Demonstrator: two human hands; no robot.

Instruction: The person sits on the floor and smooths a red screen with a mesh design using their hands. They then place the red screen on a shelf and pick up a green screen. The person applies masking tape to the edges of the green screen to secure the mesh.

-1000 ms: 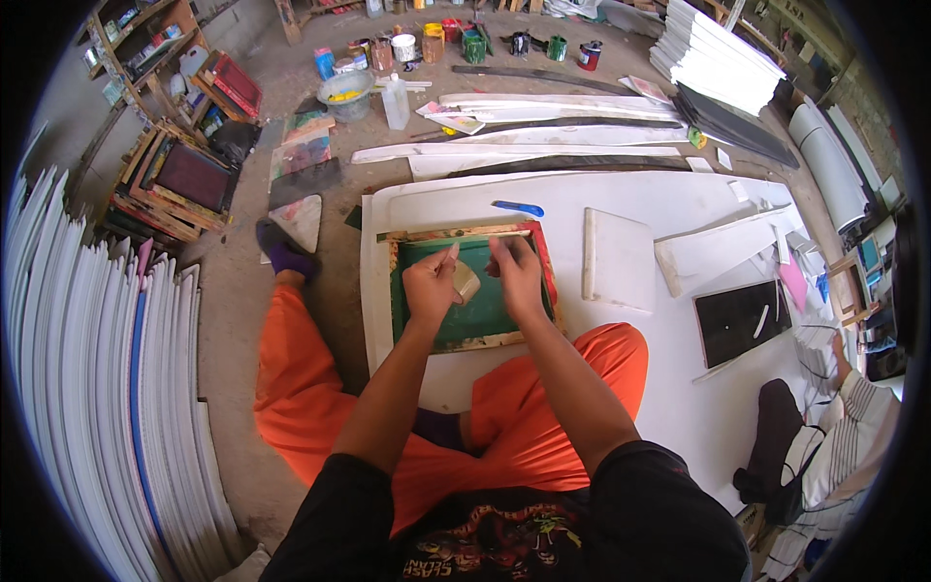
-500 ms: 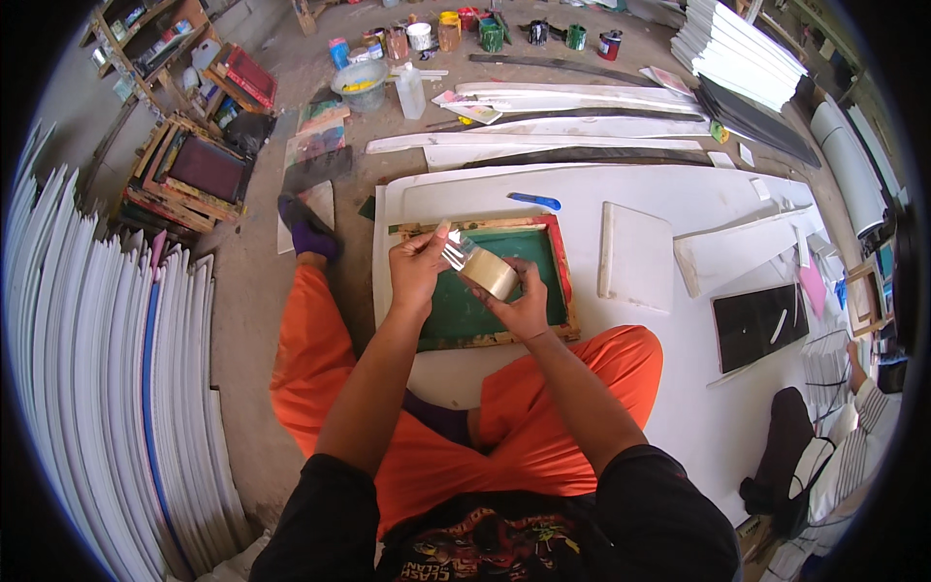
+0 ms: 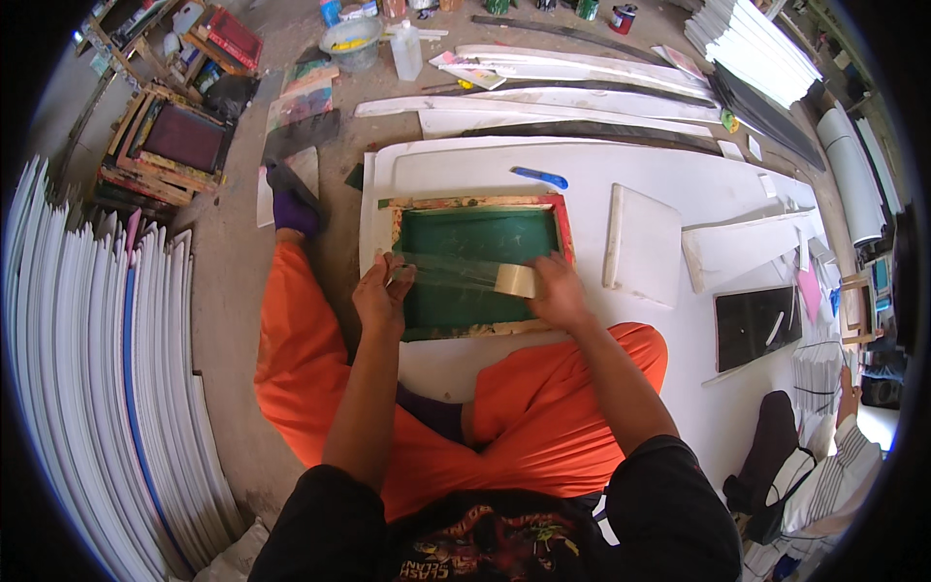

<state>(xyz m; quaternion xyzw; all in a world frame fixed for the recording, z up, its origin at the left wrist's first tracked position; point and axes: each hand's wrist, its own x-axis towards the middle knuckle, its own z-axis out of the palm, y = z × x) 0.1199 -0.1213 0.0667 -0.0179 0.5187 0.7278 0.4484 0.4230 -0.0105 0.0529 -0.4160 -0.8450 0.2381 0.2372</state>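
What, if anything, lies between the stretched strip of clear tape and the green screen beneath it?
Nothing visible does. The clear tape runs from the left hand to the roll in the right hand, over the bare green mesh of the wooden screen frame.

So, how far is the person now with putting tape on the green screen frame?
Little looks finished: no tape lying flat along the wooden frame can be made out. In hand: the right hand holds the tape roll, the left hand holds the free end, and a clear strip spans the green screen. The strip is not yet pressed down or cut, and the four edges look untaped.
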